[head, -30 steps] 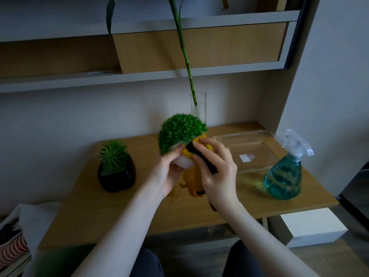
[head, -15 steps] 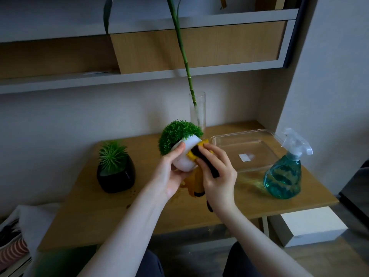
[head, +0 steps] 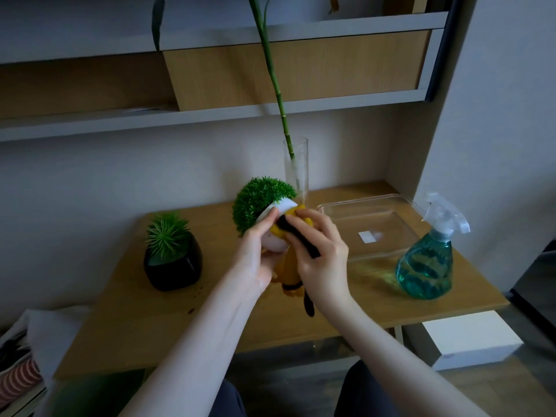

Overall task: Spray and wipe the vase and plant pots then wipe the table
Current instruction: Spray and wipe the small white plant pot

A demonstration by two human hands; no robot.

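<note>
My left hand holds a small white pot with a round green bush, tilted to the left above the wooden table. My right hand presses a yellow cloth with black trim against the pot's side; the cloth hangs down between my hands. A black pot with a spiky green plant stands at the left of the table. A tall clear glass vase with a long green stalk stands at the back, partly hidden by the bush.
A teal spray bottle stands at the right of the table, in front of a clear plastic tray. Small dark specks lie on the table near the black pot. A white box sits on the floor at the right. Shelves hang above.
The white pot has tipped further to the left, showing more of its white side. My right hand has slid the cloth across the pot's surface.
</note>
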